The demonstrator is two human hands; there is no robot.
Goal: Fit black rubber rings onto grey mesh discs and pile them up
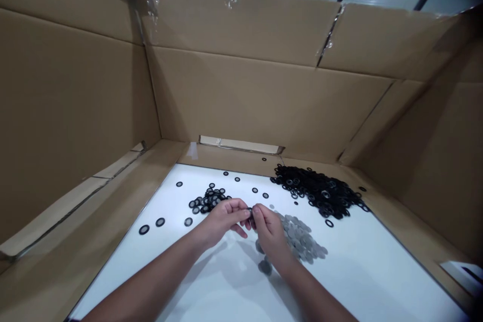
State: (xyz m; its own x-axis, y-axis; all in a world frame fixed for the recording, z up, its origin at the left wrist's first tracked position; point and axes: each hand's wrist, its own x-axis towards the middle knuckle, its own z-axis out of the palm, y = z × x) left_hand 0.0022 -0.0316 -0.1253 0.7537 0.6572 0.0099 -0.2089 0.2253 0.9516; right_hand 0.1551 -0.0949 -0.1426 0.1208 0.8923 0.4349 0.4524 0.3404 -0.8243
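Observation:
My left hand (229,217) and my right hand (266,225) meet above the white board (234,282). Between their fingertips they pinch a small black ring (250,213), mostly covered by the fingers; whether a disc sits inside it I cannot tell. Just behind my left hand lies a cluster of black rings with grey discs in them (207,199). Beside and partly behind my right hand spreads a heap of flat grey discs (302,239). A few dark grey discs (265,266) lie under my right wrist.
A large pile of black rings (320,188) covers the board's far right. Several filled rings (160,222) are scattered at the left and back. Tall cardboard walls (241,90) enclose the board. A white object (462,274) sits at the right edge.

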